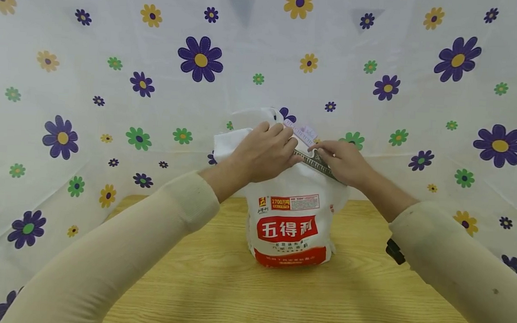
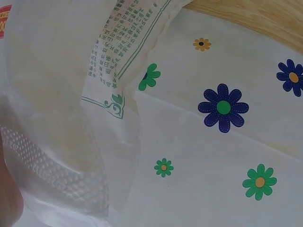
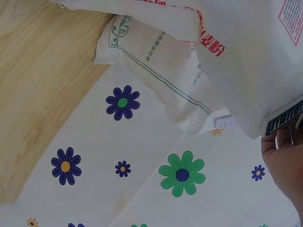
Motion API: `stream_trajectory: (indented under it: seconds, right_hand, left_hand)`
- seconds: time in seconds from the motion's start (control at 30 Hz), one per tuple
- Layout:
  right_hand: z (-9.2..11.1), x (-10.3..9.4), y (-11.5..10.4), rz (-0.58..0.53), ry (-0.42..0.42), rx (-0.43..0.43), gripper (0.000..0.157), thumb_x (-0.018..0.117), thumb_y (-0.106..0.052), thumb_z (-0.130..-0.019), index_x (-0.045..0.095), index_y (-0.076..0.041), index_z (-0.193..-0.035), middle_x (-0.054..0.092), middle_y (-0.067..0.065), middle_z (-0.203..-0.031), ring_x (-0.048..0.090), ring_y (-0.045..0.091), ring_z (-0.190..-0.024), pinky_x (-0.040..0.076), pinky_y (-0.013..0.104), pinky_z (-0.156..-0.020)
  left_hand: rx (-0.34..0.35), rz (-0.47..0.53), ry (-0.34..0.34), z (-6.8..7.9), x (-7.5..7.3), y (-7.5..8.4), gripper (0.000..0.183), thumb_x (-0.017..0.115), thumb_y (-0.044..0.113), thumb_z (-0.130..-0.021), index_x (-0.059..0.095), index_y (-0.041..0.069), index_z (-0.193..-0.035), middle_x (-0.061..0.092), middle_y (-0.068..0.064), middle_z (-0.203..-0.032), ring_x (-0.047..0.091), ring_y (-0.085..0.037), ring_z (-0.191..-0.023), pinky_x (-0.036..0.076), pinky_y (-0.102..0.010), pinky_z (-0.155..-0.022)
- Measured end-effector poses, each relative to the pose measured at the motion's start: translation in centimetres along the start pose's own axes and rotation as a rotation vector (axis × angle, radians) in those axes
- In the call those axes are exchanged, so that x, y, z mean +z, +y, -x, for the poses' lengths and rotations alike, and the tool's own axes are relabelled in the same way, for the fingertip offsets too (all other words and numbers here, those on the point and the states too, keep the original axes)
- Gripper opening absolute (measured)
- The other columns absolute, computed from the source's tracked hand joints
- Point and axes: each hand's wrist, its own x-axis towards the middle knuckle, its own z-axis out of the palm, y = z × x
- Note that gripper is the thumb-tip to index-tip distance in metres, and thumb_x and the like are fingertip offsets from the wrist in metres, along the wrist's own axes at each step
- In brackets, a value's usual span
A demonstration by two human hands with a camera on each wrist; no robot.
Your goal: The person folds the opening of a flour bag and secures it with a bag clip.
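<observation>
A white flour bag [image 1: 291, 197] with red labels stands upright on the table, its upper part pulled up and folded. Fingers of the left hand [image 1: 268, 150] curl over the top of the bag and grip it. A dark strip with white ruler-like marks [image 1: 315, 164] lies slantwise across the bag's front near the top. At its right part the right hand [image 1: 342, 158] pinches this strip; the dark strip [image 3: 284, 116] shows by the fingers in the right wrist view. Behind it, a lilac ruler-like strip [image 1: 300, 132] slants along the bag's top edge.
The wooden table [image 1: 216, 296] bears the bag. A white cloth with flower prints [image 1: 116, 37] hangs behind and around the table. A crimped, embossed bag edge [image 2: 52, 170] shows beside the left hand.
</observation>
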Motion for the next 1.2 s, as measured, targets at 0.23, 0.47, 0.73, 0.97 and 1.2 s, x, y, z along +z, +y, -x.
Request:
stream_trajectory:
  seconds: [0.23,0.47,0.73,0.97,1.2]
  right_hand:
    - [1.0,-1.3,0.3,-0.025,0.038,-0.010,0.036,0.040,-0.021,-0.108,0.061,-0.008,-0.135,0.064,0.017,-0.127,0.058,0.032,-0.106,0.049,0.045,-0.089]
    - [2.1,-2.6,2.3,0.005,0.101,-0.039,0.038,0.038,-0.019,-0.109,0.058,0.000,-0.134,0.064,0.020,-0.130,0.059,0.040,-0.120,0.047,0.055,-0.101]
    - [3.5,-3.7,5.1,0.144,0.104,0.024,0.045,0.033,-0.026,-0.110,0.057,0.002,-0.136,0.057,0.025,-0.138,0.049,0.045,-0.131,0.039,0.060,-0.107]
    - [5.3,-4.6,8.0,0.201,0.095,0.086,0.052,0.028,-0.032,-0.110,0.049,0.005,-0.141,0.047,0.029,-0.145,0.037,0.050,-0.138,0.029,0.064,-0.112]
    - [7.1,-4.3,11.3,0.270,0.081,0.150,0.057,0.029,-0.036,-0.109,0.040,0.006,-0.146,0.031,0.032,-0.155,0.026,0.056,-0.141,0.020,0.070,-0.112]
  left_hand:
    - [-0.089,0.063,-0.038,1.3,-0.2,-1.3,0.052,0.038,0.053,-0.104,0.065,0.009,-0.111,0.064,-0.007,-0.101,0.058,-0.024,-0.090,0.048,-0.036,-0.077]
    - [-0.197,0.118,-0.002,4.4,0.6,-3.8,0.055,0.043,0.054,-0.102,0.061,0.004,-0.118,0.066,-0.013,-0.103,0.062,-0.031,-0.096,0.051,-0.042,-0.083]
    - [-0.330,0.198,-0.007,8.6,0.9,-6.4,0.056,0.046,0.051,-0.101,0.059,0.001,-0.121,0.067,-0.020,-0.113,0.063,-0.037,-0.104,0.052,-0.050,-0.085]
    - [-0.450,0.229,-0.041,12.4,2.3,-7.7,0.060,0.046,0.048,-0.102,0.055,-0.003,-0.132,0.062,-0.023,-0.127,0.058,-0.041,-0.115,0.048,-0.055,-0.092]
    - [-0.616,0.317,-0.027,16.7,4.4,-7.3,0.058,0.043,0.042,-0.104,0.049,-0.003,-0.139,0.054,-0.025,-0.139,0.050,-0.044,-0.128,0.040,-0.061,-0.101]
